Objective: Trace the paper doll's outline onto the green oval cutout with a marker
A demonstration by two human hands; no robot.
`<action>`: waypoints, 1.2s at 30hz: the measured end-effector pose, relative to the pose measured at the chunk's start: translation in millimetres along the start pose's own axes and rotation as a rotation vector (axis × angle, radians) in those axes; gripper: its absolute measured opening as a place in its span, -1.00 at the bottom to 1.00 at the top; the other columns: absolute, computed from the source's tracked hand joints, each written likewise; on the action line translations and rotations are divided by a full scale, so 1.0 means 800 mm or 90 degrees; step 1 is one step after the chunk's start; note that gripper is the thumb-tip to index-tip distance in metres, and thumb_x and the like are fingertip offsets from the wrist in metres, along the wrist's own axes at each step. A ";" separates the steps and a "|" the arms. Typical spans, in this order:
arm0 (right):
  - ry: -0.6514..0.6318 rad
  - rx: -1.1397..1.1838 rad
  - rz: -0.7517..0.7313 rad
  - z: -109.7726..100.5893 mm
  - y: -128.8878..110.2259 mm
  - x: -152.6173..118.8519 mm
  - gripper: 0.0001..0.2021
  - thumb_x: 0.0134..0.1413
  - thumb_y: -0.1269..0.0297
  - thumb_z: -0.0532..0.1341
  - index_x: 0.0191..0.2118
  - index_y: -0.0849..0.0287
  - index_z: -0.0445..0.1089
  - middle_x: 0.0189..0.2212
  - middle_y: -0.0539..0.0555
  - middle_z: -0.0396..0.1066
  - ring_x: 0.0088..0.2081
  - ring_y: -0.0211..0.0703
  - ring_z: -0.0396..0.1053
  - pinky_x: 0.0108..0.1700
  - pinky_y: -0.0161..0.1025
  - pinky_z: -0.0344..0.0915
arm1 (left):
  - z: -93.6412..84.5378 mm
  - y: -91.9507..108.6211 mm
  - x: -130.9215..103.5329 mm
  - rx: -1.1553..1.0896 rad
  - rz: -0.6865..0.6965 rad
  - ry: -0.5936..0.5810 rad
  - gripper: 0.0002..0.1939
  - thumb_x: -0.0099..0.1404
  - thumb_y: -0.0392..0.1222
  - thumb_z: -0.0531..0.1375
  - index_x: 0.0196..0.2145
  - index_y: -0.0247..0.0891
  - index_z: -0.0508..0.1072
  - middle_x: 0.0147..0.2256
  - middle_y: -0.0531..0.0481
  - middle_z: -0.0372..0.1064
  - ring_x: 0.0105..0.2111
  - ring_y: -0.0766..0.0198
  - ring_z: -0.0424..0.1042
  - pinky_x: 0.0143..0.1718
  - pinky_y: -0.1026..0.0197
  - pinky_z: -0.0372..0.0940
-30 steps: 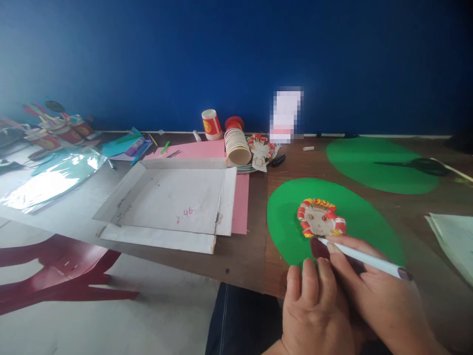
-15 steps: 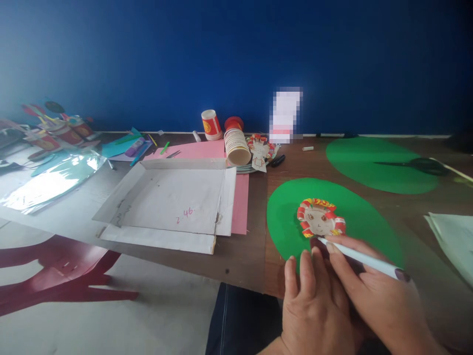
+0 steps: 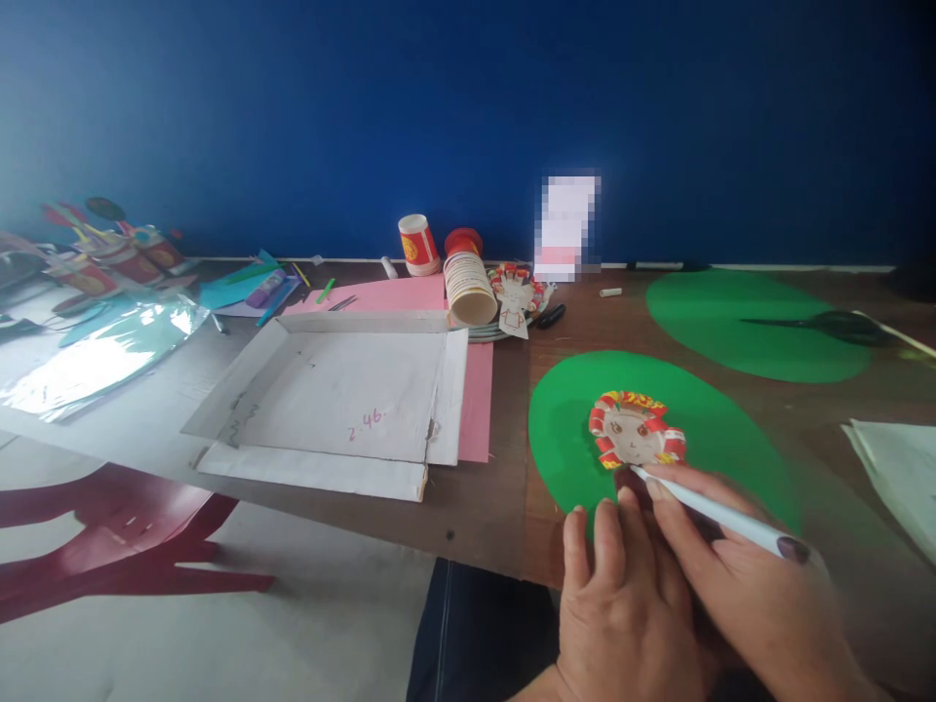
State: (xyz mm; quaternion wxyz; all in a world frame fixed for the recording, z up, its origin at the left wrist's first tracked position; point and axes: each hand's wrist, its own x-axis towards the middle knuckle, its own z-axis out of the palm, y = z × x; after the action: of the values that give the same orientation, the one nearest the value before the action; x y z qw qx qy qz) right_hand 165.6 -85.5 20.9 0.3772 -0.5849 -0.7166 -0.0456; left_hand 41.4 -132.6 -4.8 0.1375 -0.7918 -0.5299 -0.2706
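A white marker (image 3: 721,512) with a dark brown end is gripped by my right hand (image 3: 767,585), the fingers pinched near its tip. That tip meets the lower edge of a paper-cup cutout (image 3: 633,439), which has a drawn face and curled red and yellow strips around it. The cutout rests on a green paper oval (image 3: 563,414). Beside the right hand, my left hand (image 3: 629,595) lies flat, fingers stretched out over the oval's near edge. What lies under the fingers is hidden, and a dark patch by the tip is unclear.
A white box lid (image 3: 329,390) stands to the left on pink paper (image 3: 477,409). Behind are stacked paper cups (image 3: 469,292) and another cutout figure (image 3: 513,302). Scissors (image 3: 826,327) lie on a second green oval (image 3: 702,341). A red chair (image 3: 132,536) is at lower left.
Almost nothing differs. The marker's rear end has shifted very slightly down and left, while its tip stays at the cutout's lower edge. The left hand keeps its place.
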 end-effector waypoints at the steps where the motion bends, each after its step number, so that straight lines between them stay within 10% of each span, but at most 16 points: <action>1: -0.001 -0.006 -0.007 0.000 0.000 0.000 -0.75 0.42 0.14 0.17 -0.19 0.08 0.57 -0.30 0.04 0.68 -0.30 -0.12 0.66 -0.18 -0.27 0.55 | 0.000 0.000 0.000 0.002 -0.001 -0.003 -0.48 0.41 -0.01 0.27 0.24 -0.26 0.58 0.17 -0.09 0.54 0.17 -0.06 0.30 0.29 -0.09 0.08; 36: -0.008 -0.007 0.028 -0.005 0.002 0.002 -0.73 0.36 0.11 0.17 -0.23 0.06 0.61 -0.33 0.03 0.68 -0.36 -0.11 0.65 -0.27 -0.29 0.56 | -0.003 -0.008 0.004 -0.024 0.015 0.008 -0.53 0.53 -0.02 0.11 0.19 -0.31 0.60 0.14 -0.09 0.57 0.13 -0.01 0.34 0.24 -0.07 0.12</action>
State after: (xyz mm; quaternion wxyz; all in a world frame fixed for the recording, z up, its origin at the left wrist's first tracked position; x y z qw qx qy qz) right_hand 168.8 -85.4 24.3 0.3701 -0.6031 -0.7056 -0.0374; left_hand 35.7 -128.5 -1.4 0.1291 -0.7988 -0.5143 -0.2842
